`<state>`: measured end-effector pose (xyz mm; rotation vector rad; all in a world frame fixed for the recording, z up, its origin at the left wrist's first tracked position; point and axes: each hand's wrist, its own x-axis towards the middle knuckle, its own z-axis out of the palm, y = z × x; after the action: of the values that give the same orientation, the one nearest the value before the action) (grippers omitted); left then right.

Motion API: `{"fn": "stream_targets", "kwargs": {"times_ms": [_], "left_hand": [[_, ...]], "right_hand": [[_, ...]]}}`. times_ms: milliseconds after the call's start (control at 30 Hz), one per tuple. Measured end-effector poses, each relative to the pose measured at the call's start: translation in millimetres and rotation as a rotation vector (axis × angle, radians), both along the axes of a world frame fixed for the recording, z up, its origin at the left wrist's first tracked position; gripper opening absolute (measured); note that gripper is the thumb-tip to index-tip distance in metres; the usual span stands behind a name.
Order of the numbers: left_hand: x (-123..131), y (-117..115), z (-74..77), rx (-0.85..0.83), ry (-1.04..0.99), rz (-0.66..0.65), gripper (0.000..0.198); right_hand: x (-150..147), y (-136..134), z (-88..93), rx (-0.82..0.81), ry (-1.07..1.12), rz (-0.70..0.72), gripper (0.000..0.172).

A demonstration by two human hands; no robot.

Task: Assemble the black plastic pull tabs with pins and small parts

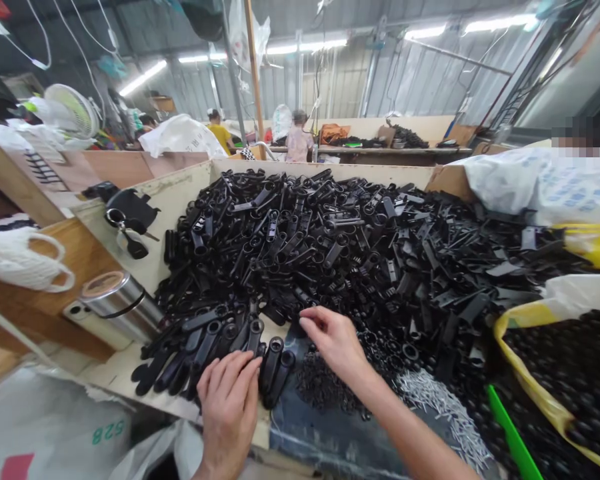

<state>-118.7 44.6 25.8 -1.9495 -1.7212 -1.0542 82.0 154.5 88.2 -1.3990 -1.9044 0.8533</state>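
Note:
My left hand (230, 400) is at the front of the table, its fingers close together and curled over a black plastic handle piece (255, 333) with a ring-shaped end. The thumb is hidden. Similar long handle pieces (195, 347) lie side by side left of it, and a few more (276, 370) stand just right of its fingertips. My right hand (336, 341) is closed in a pinch over the edge of the big heap; whatever is between thumb and forefinger is too small or hidden. Below its wrist lies a pile of small dark parts (325, 383).
A large heap of black plastic parts (290, 233) fills the walled table. Silver pins (445, 407) lie front right, beside a green strip (513, 433) and a yellow-edged sack (510, 333) of black balls. A steel flask (123, 303) and keys (130, 240) are left. People sit far behind.

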Motion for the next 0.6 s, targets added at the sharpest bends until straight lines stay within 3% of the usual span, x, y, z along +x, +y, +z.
{"fn": "stream_targets", "kwargs": {"times_ms": [100, 300, 433, 600], "left_hand": [[-1, -1, 0.4, 0.019, -0.003, 0.017, 0.024], [-5, 2, 2.4, 0.056, 0.026, -0.003, 0.023], [-5, -2, 3.5, 0.063, 0.02, 0.006, 0.023], [4, 1, 12.2, 0.076, -0.013, -0.059, 0.022]], "right_hand": [[6, 18, 3.9, 0.089, -0.205, -0.008, 0.015], [-21, 30, 1.6, 0.165, -0.48, 0.051, 0.007], [-14, 28, 5.9, 0.208, -0.406, 0.1, 0.01], [41, 23, 11.9, 0.218, -0.146, 0.042, 0.019]]}}
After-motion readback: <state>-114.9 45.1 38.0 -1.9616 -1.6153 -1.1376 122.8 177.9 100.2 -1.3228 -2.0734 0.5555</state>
